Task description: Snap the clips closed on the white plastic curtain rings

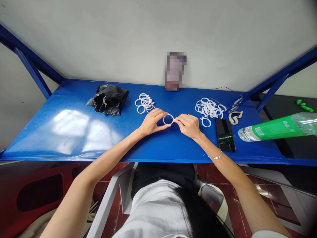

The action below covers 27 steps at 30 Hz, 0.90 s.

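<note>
A single white ring (168, 119) is held just above the blue table (74, 132), near its middle. My left hand (153, 121) pinches the ring's left side. My right hand (188, 125) pinches its right side with closed fingers. A pile of several white rings (145, 103) lies behind my left hand. A bigger pile of white rings (209, 108) lies behind and to the right of my right hand, with one loose ring (206, 122) at its front.
A crumpled black plastic bag (108, 99) sits at the back left. A black phone (225, 134) lies right of my right hand, with a tan heart-shaped piece (235, 117) and thin wire behind it. A green-labelled bottle (277, 127) lies at the right edge. A blurred card (174, 71) leans on the wall.
</note>
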Available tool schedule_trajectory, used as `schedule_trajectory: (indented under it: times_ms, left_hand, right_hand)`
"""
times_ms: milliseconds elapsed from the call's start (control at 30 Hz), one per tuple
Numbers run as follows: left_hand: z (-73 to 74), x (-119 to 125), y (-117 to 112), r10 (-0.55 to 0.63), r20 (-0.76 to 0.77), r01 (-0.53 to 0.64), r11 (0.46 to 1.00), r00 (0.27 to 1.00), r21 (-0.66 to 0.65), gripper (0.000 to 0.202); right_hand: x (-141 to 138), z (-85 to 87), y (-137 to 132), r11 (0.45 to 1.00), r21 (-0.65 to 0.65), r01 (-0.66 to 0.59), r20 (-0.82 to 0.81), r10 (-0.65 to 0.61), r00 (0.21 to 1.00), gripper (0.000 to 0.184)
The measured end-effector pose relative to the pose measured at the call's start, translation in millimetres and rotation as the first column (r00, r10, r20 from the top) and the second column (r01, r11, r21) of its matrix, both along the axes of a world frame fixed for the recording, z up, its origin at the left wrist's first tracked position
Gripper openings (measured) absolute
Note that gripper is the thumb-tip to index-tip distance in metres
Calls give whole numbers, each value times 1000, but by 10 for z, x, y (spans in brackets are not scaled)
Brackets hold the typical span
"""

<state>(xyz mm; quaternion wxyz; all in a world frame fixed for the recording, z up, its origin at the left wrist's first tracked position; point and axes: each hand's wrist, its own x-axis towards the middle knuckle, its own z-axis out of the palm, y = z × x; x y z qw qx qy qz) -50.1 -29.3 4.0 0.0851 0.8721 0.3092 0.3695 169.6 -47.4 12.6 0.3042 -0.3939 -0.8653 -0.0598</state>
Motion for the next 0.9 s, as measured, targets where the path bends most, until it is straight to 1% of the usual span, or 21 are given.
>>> schedule_trajectory:
  times_ms: [167,367,567,800,900]
  left_hand:
    - [2,5,-10,16,-4,-16,1000,1000,7,40]
    - [-8,8,-11,62,-37,-63,998,997,-25,44]
    - [-18,6,2,96,-52,-95,995,994,8,44]
    - [-17,16,-7,101,-84,-104,994,991,-28,43]
    - [-19,19,-4,102,-114,-106,994,988,-31,42]
  right_hand:
    - [3,-13,6,1000,19,-7,-21,8,1000,29]
    - [11,-11,11,999,-28,25,-18,-25,1000,29]
    - [-8,27,-12,999,0,33,-15,-33,999,25]
    - [-8,-2,-8,996,-75,44,-19,-46,999,27]
    - [-20,10,-13,995,-96,38,-24,-41,999,26]
